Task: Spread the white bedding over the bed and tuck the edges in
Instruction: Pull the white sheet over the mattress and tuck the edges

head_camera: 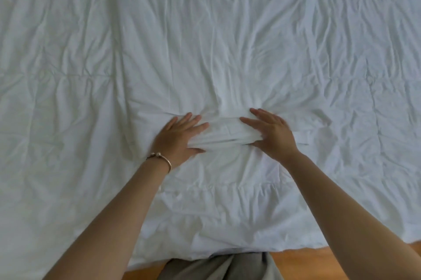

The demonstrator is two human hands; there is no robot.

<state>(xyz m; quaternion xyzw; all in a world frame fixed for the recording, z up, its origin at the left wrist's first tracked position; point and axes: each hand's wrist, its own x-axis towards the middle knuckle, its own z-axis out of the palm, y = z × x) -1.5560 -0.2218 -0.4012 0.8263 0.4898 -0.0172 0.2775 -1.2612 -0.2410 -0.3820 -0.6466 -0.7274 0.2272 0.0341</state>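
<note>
Seen from my head camera, looking down: the white bedding (205, 52) fills almost the whole view, spread wide over the bed and creased all over with fine wrinkles.

Both my bare arms reach forward onto the bedding. My left hand (180, 136) lies flat on it, fingers straight and spread a little, pointing toward my right hand. A thin metal bracelet (163, 160) circles my left wrist. My right hand (271, 134) also lies on the bedding, fingers stretched out and pointing toward the left hand, with the thumb spread below them.

Between the two hands the bedding is pushed up into a bunched ridge of folds (224, 134); both hands touch its ends, the fingers above it and the thumbs below. I cannot tell whether either thumb pinches the fabric. Creases fan away from that ridge toward the far side of the bedding.

At the near edge of the bedding, close to my body, a strip of orange-brown wooden floor (319, 263) shows, and my grey trousers (223, 267) stand just beside the bedding's hanging edge.
</note>
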